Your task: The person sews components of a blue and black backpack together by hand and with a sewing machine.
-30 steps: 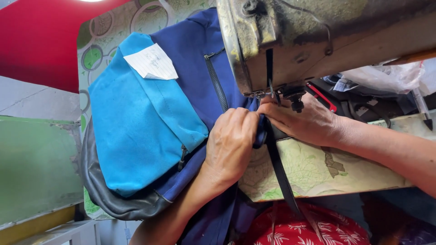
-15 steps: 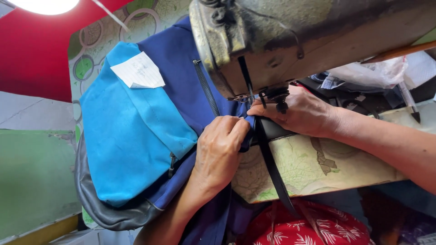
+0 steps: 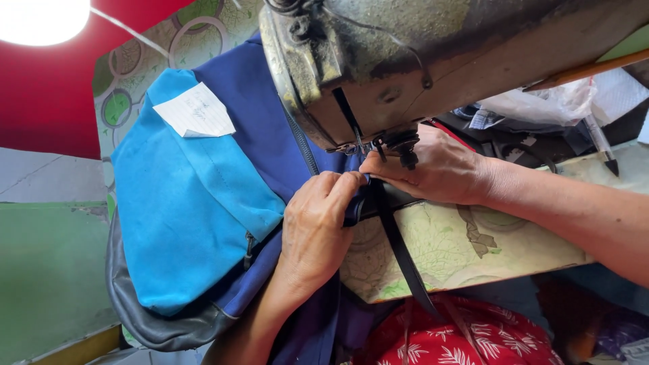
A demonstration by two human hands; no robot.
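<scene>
A blue backpack (image 3: pixel 196 203) with a light-blue front pocket, dark-blue body and grey base lies on the sewing table. My left hand (image 3: pixel 318 226) presses and pinches its dark-blue fabric beside the needle. My right hand (image 3: pixel 433 169) holds the fabric and a black strap (image 3: pixel 399 250) under the presser foot (image 3: pixel 405 149) of an old metal sewing machine (image 3: pixel 433 61). The strap hangs off the table's front edge. A white paper slip (image 3: pixel 196 111) lies on the pocket.
The table (image 3: pixel 473 250) has a green leaf-patterned cover. Behind my right hand lie plastic bags (image 3: pixel 554 101), a pen (image 3: pixel 602 145) and dark tools. A wooden stick (image 3: pixel 588 67) crosses the upper right. Red floral cloth (image 3: pixel 460 338) covers my lap. A bright lamp (image 3: pixel 40 20) shines upper left.
My view has shifted, so the bag and machine sit lower and further left in frame. Both hands have stayed at the needle, holding the fabric and strap.
</scene>
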